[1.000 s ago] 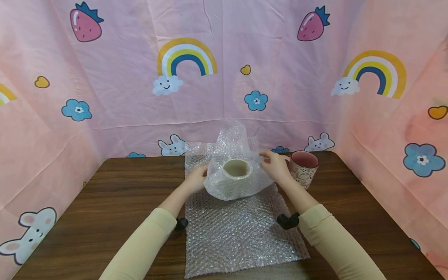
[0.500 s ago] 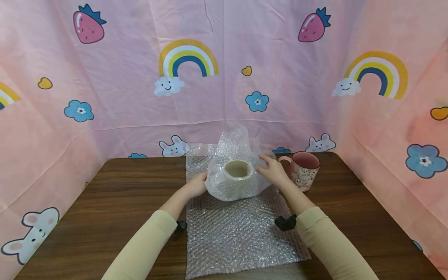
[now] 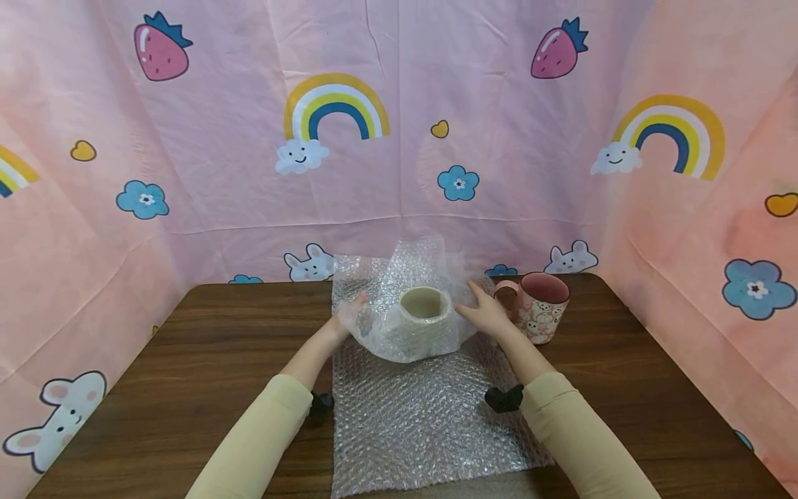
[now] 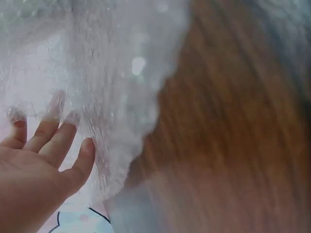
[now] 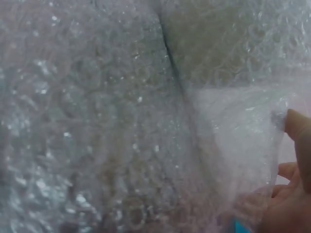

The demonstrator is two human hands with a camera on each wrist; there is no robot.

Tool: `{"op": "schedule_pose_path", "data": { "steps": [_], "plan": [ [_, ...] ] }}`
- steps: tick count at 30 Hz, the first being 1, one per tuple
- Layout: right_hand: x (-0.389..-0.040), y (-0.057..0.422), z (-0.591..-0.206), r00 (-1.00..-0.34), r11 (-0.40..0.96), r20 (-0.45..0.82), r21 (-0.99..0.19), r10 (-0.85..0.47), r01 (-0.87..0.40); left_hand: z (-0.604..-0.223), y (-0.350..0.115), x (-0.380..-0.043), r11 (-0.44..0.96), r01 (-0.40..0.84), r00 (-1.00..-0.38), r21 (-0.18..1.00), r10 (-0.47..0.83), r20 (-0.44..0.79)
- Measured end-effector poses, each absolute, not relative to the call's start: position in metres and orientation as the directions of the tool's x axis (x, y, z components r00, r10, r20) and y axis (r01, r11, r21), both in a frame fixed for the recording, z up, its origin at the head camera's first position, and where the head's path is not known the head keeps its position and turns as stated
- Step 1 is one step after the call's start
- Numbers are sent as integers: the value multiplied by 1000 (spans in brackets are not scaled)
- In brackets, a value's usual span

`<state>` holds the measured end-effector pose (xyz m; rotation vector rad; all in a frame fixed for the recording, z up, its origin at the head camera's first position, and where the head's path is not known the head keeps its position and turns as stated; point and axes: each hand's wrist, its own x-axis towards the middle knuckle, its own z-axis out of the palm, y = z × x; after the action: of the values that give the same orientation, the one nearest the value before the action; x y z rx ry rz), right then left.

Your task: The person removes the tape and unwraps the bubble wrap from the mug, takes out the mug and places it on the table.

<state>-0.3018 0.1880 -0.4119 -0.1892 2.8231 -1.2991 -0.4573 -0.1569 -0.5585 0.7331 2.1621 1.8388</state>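
A cream-coloured, round-mouthed cup (image 3: 424,326) stands upright mid-table, partly covered by a loose piece of bubble wrap (image 3: 395,339). Whether it has a handle is hidden. My left hand (image 3: 333,329) is at the wrap's left side. In the left wrist view, its spread fingers (image 4: 57,143) lie against the back of the raised plastic. On the right, my right hand (image 3: 489,315) is beside the cup, with its thumb and fingers apart. The right wrist view shows its thumb (image 5: 297,127) at the wrap's edge; some fingers are behind the film.
A larger bubble wrap sheet (image 3: 430,423) lies flat beneath the cup and reaches the table's front. A pink patterned mug (image 3: 544,312) stands right of my right hand. The brown wooden table (image 3: 237,346) is bounded by a printed pink curtain (image 3: 411,180).
My left hand has shifted left, and the wrap's left flap has spread out with it. The raised rear flap has sunk lower. My right hand has moved slightly, away from the pink mug's handle.
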Motion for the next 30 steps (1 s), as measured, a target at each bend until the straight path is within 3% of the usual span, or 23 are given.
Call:
{"op": "schedule_pose_path", "data": {
  "steps": [5, 8, 18, 30],
  "plan": [
    [-303, 189, -418, -993, 587, -6, -807, -115, -63, -408, -130, -310, 316, 14, -905, 949, 408, -122],
    [-303, 190, -421, -995, 574, -21, -818, -99, -40, -376, -124, -283, 325, -13, -896, 946, 417, -155],
    [-302, 190, -422, -996, 570, -72, -821, -59, 26, -405, -129, -302, 297, -77, -917, 952, 354, -184],
    [-298, 191, -422, -994, 629, 19, -773, -106, -82, -414, -141, -316, 255, 60, -836, 965, 541, -91]
  ]
}}
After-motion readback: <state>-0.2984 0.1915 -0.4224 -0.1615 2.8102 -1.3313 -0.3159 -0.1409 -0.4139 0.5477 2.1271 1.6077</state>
